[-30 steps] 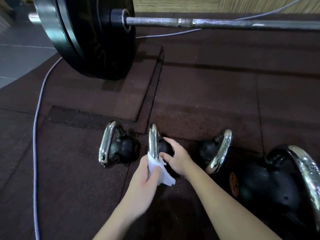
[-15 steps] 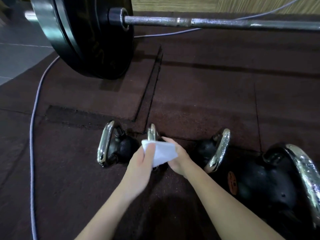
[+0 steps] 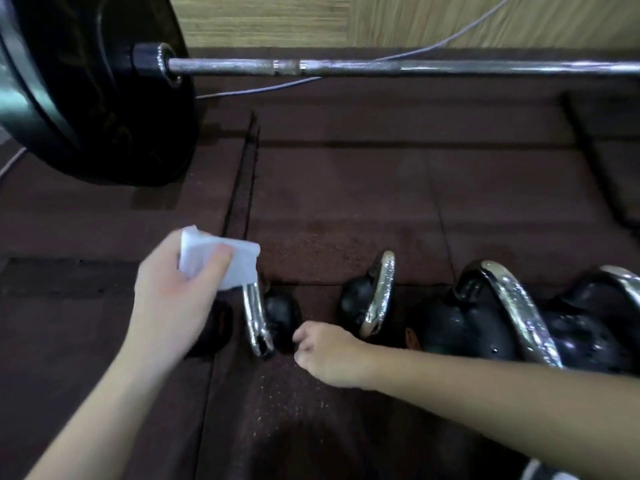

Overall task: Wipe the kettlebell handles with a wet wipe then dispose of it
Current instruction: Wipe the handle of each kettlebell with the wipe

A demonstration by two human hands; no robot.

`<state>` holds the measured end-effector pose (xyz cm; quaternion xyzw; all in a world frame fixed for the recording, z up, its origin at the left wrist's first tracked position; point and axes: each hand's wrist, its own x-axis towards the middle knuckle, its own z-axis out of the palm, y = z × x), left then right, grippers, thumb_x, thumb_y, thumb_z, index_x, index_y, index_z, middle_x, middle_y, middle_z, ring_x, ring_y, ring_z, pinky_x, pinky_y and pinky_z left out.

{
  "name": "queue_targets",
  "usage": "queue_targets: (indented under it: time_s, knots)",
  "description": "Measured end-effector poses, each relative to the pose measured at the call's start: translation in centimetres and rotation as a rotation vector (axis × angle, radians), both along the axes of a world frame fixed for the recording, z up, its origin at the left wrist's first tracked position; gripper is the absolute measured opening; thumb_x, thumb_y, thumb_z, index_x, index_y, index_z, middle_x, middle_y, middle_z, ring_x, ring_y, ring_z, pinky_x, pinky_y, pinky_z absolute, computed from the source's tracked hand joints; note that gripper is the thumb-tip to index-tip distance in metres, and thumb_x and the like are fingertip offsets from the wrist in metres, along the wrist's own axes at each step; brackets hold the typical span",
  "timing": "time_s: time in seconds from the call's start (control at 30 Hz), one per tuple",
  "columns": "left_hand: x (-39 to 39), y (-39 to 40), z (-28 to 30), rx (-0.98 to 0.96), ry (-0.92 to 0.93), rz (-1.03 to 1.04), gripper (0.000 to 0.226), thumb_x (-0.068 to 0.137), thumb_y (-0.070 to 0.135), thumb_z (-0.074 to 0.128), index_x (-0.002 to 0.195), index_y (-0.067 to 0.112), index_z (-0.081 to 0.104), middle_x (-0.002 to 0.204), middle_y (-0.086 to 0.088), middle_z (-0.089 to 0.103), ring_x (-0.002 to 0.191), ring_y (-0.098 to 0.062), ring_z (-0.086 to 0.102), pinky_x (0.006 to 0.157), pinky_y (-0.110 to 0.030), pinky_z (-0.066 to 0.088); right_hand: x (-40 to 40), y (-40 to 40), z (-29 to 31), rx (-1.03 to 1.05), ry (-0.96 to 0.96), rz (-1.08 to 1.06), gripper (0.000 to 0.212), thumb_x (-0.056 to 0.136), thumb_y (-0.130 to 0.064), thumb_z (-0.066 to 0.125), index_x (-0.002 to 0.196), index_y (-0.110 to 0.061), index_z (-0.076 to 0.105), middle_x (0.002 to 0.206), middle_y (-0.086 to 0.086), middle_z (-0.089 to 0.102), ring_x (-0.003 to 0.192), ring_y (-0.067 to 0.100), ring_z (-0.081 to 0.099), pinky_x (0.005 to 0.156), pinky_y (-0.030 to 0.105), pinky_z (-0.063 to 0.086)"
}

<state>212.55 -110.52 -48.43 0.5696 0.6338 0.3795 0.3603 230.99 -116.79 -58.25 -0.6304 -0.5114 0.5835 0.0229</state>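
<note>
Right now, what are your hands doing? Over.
Left hand holds white wet wipe at top of chrome kettlebell handle. Right hand steadies that small black kettlebell. Nothing in the way.

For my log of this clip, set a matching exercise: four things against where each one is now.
Things:
1 wipe
2 right hand
3 barbell
4 cable

Places:
A runs along the wooden wall and under the bar
B on the mat beside a small kettlebell
C held in the left hand over a chrome handle
D lies across the far mat, plate at left

Pairs: 1-C, 2-B, 3-D, 4-A
</note>
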Motion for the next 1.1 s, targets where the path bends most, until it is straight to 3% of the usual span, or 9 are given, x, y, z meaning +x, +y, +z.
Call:
queue_targets:
  time_s: [0.13, 0.27, 0.4, 0.57, 0.77, 0.83, 0.9, 1.0, 1.1]
  knots:
    - [3.4, 3.4, 2.9, 0.04, 0.035, -0.164, 0.011, 0.091, 0.015, 0.067, 0.092, 0.023, 0.059, 0.08, 0.007, 0.057, 0.058, -0.005, 0.044, 0.052, -0.023, 0.039, 4.3, -1.8, 5.0, 0.107, 0.002, 0.057, 0.017, 0.099, -0.029, 0.057, 0.107, -0.027, 0.072, 0.102, -0.005, 0.079, 0.098, 0.014, 0.074, 0.095, 0.038, 0.06]
    - [6.9, 5.5, 3.5, 0.033, 0.077, -0.297, 0.013, 0.091, 0.015, 0.061, 0.085, 0.023, 0.053, 0.073, 0.011, 0.047, 0.058, -0.004, 0.039, 0.047, -0.015, 0.034, 9.5, -4.9, 7.6, 0.338, -0.041, -0.185, 0.01, 0.097, -0.033, 0.065, 0.106, -0.039, 0.064, 0.101, -0.015, 0.072, 0.092, 0.004, 0.069, 0.086, 0.028, 0.059]
    - [10.3, 6.3, 1.7, -0.054, 0.114, -0.402, 0.015, 0.094, 0.02, 0.058, 0.08, 0.019, 0.054, 0.069, 0.011, 0.048, 0.063, -0.009, 0.043, 0.059, -0.029, 0.037, 10.9, -8.2, 4.5, 0.474, -0.069, -0.486, 0.045, 0.095, -0.036, 0.07, 0.136, -0.039, 0.05, 0.134, -0.03, 0.054, 0.128, -0.013, 0.05, 0.113, 0.021, 0.044]
    - [13.4, 5.7, -2.1, 0.018, 0.232, -0.55, 0.01, 0.095, 0.013, 0.058, 0.089, 0.02, 0.064, 0.07, 0.009, 0.057, 0.058, -0.002, 0.047, 0.051, -0.014, 0.036, 9.4, -8.2, -1.7, 0.367, 0.016, -0.544, 0.103, 0.086, -0.045, 0.079, 0.163, -0.039, 0.01, 0.16, -0.033, 0.017, 0.151, -0.004, 0.024, 0.128, 0.03, 0.025]
    - [16.5, 4.6, -5.1, 0.12, 0.327, -0.842, 0.03, 0.099, 0.001, 0.059, 0.109, 0.019, 0.08, 0.116, 0.01, 0.077, 0.108, 0.0, 0.065, 0.091, -0.01, 0.044, 8.4, -6.0, -5.2, 0.406, -0.02, -0.445, 0.114, 0.09, -0.033, 0.079, 0.166, -0.031, -0.006, 0.17, -0.022, -0.016, 0.152, -0.011, -0.007, 0.124, 0.017, 0.007]
    - [17.1, 3.4, -5.7, 0.076, 0.32, -0.94, 0.031, 0.106, 0.008, 0.056, 0.121, 0.021, 0.079, 0.134, 0.016, 0.067, 0.137, 0.003, 0.053, 0.108, -0.001, 0.03, 8.5, -5.6, -5.8, 0.436, -0.021, -0.444, 0.108, 0.094, -0.024, 0.075, 0.165, -0.031, -0.007, 0.171, -0.019, -0.018, 0.151, -0.011, -0.005, 0.115, 0.004, 0.005]
    - [16.7, 1.8, -6.4, 0.013, 0.312, -1.029, 0.034, 0.114, 0.028, 0.047, 0.138, 0.023, 0.07, 0.156, 0.021, 0.047, 0.157, 0.003, 0.024, 0.12, -0.006, 0.015, 8.5, -5.3, -6.3, 0.456, 0.006, -0.473, 0.101, 0.095, -0.011, 0.068, 0.166, -0.027, -0.002, 0.172, -0.013, -0.011, 0.152, -0.006, 0.003, 0.107, -0.008, 0.008]
    - [14.5, -0.6, -6.9, 0.0, 0.286, -1.06, 0.046, 0.116, 0.037, 0.036, 0.16, 0.027, 0.046, 0.175, 0.017, 0.017, 0.16, 0.009, 0.002, 0.131, -0.02, 0.01, 8.4, -5.2, -6.9, 0.5, 0.039, -0.513, 0.094, 0.092, -0.001, 0.061, 0.165, -0.025, 0.008, 0.166, -0.015, 0.001, 0.145, -0.009, 0.026, 0.117, 0.011, 0.032]
    - [12.7, -2.0, -7.2, 0.213, 0.291, -1.05, 0.043, 0.112, 0.011, 0.052, 0.155, 0.017, 0.053, 0.17, 0.018, 0.029, 0.161, 0.0, 0.018, 0.131, -0.026, 0.022, 8.4, -5.0, -7.2, 0.527, 0.012, -0.523, 0.095, 0.088, 0.008, 0.063, 0.164, -0.02, 0.013, 0.165, -0.012, 0.003, 0.146, -0.011, 0.024, 0.122, 0.015, 0.027]
